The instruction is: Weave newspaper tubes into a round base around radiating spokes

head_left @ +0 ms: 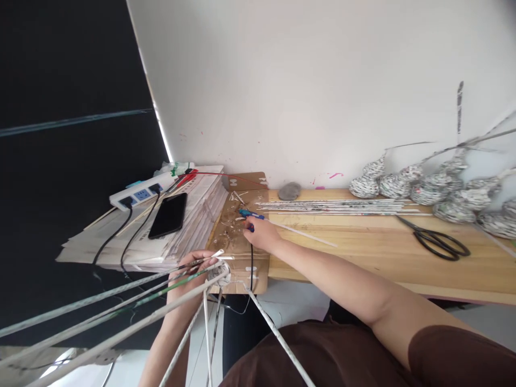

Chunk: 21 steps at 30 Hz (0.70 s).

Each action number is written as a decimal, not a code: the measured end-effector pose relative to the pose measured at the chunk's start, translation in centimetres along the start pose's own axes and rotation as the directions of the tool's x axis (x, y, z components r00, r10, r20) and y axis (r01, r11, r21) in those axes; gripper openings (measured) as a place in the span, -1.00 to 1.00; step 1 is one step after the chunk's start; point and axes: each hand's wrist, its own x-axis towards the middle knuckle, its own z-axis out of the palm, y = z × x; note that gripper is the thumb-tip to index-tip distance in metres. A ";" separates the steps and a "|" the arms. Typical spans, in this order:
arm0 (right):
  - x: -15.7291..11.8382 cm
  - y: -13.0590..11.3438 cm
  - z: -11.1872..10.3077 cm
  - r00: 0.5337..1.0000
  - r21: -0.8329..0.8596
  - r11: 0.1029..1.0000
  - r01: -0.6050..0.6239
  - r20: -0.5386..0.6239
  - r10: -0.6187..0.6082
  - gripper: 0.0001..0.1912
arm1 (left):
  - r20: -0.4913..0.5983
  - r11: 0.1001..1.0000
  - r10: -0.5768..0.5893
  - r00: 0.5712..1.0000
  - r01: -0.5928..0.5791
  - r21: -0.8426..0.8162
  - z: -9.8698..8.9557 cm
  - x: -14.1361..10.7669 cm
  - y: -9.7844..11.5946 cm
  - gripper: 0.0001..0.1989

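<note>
My right hand [263,234] is closed around a blue glue gun [253,214] over the stained cardboard. A long, pale glue stick [306,234] sticks out behind the gun to the right, and a black cord [252,263] hangs below it. Near the cardboard's front edge, my left hand [191,269] grips a small woven paper piece [220,275] made of rolled newspaper tubes. Several long paper tubes [133,306] fan out from it to the left and down towards my lap. The tubes partly cover my left fingers.
Scissors [437,242] and a row of rolled paper sticks [342,206] lie on the wooden table [363,274]. Woven gourd shapes [431,185] line the right back, and a grey stone [289,191] sits by the wall. Left, a newspaper stack [205,215] carries a phone [168,215] and power strip [141,191].
</note>
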 end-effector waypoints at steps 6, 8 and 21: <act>-1.6 1.9 -1.3 0.993 -0.015 0.994 -0.112 0.034 0.112 -0.63 | 0.057 0.998 0.030 0.998 -0.033 0.053 0.9 0.5 -0.6 -0.80; -1.2 2.1 -1.7 0.983 -0.033 0.986 -0.166 0.073 0.168 -0.49 | 0.075 0.997 0.026 0.997 -0.031 0.069 1.5 0.8 -0.8 -0.79; 0.9 2.5 -2.9 0.844 0.342 0.801 -0.491 0.413 0.342 -0.81 | 0.053 0.996 0.017 0.998 -0.012 -0.089 2.4 1.3 0.4 -0.78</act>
